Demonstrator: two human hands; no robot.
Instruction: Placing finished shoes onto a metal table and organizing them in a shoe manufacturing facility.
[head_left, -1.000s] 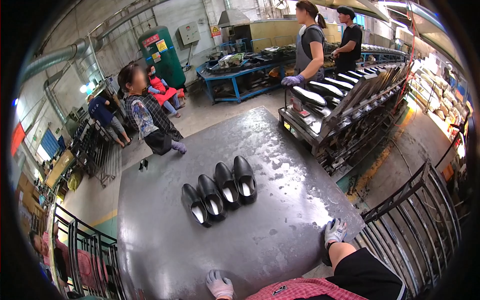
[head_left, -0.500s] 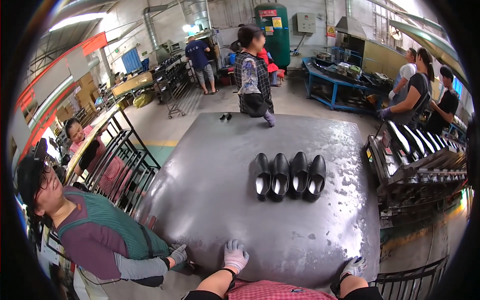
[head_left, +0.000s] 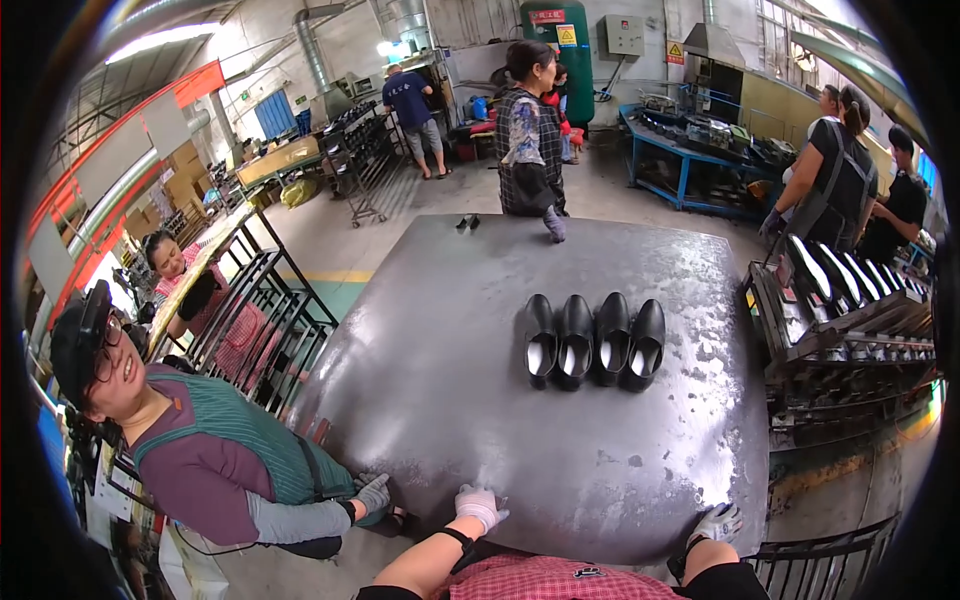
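My left hand [head_left: 481,508], in a pale knit glove, rests on the near edge of the dark grey metal tabletop [head_left: 430,340]. Its fingers are apart and nothing is in them. At the near right corner my right hand [head_left: 718,522], gloved too, lies over the edge with its fingers loosely spread and empty. Beyond both hands, right of the middle, two pairs of black slip-on shoes stand in a row: the leftmost shoe [head_left: 539,335] and the rightmost shoe [head_left: 648,340] mark its ends. Their toes point away from me and pale insoles show inside. No hand touches them.
Two small black objects [head_left: 467,223] lie at the far left corner. A co-worker in a green apron [head_left: 240,440] stands close on my left; another person [head_left: 530,150] stands at the far edge. Shoe racks [head_left: 840,310] flank the table's right side, a metal rack [head_left: 265,300] its left.
My left hand's fingers have shifted from pointing ahead to lying more to the right. The view has turned slightly left, and the far person's head and arm have shifted a little. The shoes stay put.
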